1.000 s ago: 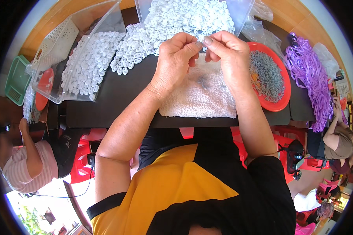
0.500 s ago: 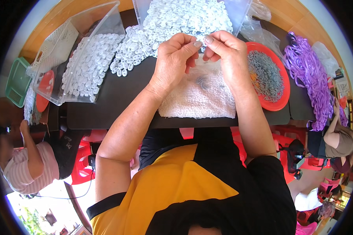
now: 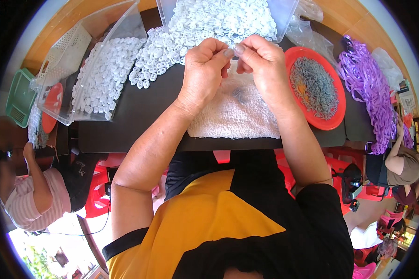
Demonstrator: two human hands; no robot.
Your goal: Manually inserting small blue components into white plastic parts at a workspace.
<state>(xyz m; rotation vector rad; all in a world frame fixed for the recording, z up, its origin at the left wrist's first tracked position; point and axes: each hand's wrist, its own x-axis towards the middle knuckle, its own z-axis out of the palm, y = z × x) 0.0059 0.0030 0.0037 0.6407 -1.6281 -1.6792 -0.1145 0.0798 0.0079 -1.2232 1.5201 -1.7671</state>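
Note:
Over the top of a white towel (image 3: 233, 123), my left hand (image 3: 204, 69) and my right hand (image 3: 265, 65) meet, thumbs and fingers pinched together at the tips. Whatever sits between the fingertips is too small and too hidden to name. Just beyond them lies a heap of small white oval plastic pieces (image 3: 156, 60), each with a hollow middle, which spills from a clear bin (image 3: 284, 23). Beside my right wrist is a red dish (image 3: 333, 122) of small grey pieces (image 3: 314, 83), with a few orange ones (image 3: 302, 90) among them.
To the left stands a clear tub (image 3: 66, 111) of more white pieces, near a white basket (image 3: 65, 56) and a green basket (image 3: 16, 104). Purple ribbon-like strips (image 3: 365, 88) hang over the table's right end. Other people sit left (image 3: 37, 195) and right (image 3: 400, 162).
Both hands stay pinched together and have shifted only slightly, with the fingertips drawing a little to the left. The red dish appears a touch further left.

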